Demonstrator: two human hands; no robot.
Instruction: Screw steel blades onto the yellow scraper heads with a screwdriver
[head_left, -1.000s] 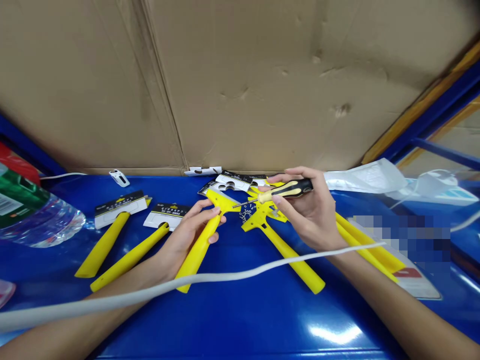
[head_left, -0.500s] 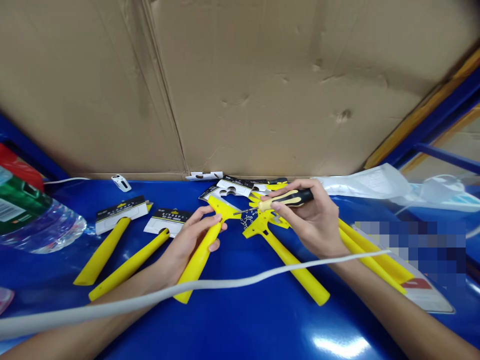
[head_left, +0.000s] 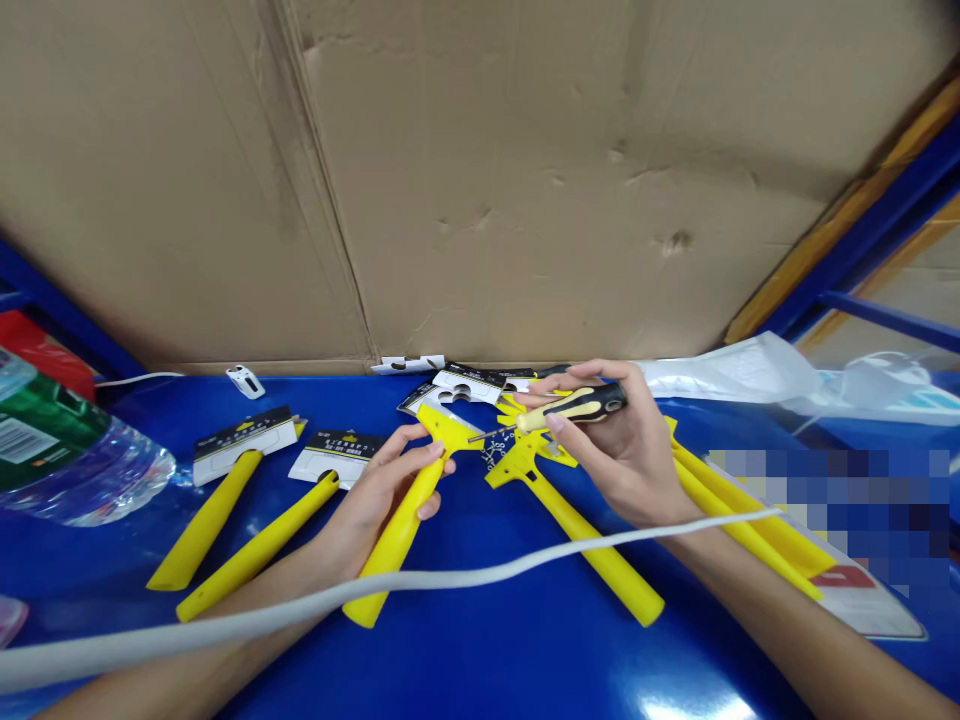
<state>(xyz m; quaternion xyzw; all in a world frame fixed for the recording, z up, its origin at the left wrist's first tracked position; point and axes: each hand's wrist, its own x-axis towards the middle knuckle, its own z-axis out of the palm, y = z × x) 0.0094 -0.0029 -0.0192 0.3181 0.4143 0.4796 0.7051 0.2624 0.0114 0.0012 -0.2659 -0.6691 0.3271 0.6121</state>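
Observation:
My left hand (head_left: 390, 490) is closed round a yellow scraper (head_left: 396, 540), just below its wide head. In my right hand (head_left: 630, 450) is a screwdriver (head_left: 574, 407) with a cream and black handle. Its shaft points left, and the tip is at the scraper's head. Another yellow scraper (head_left: 585, 530) lies on the blue table (head_left: 510, 660) between my hands. Small screws (head_left: 495, 448) are scattered behind its head, partly covered. Further yellow scraper parts lie behind my right hand, half hidden.
Two carded yellow scrapers (head_left: 206, 525) lie at left, by a big clear bottle (head_left: 82, 450). Cards (head_left: 469, 382) pile up against the cardboard wall (head_left: 525, 200). More yellow handles (head_left: 780, 525) rest at right on a sheet. A white cable (head_left: 450, 578) crosses in front of my forearms.
The whole view has shifted slightly, with the table sitting a little lower. Both hands keep their holds, and the screwdriver tip stays at the scraper's head.

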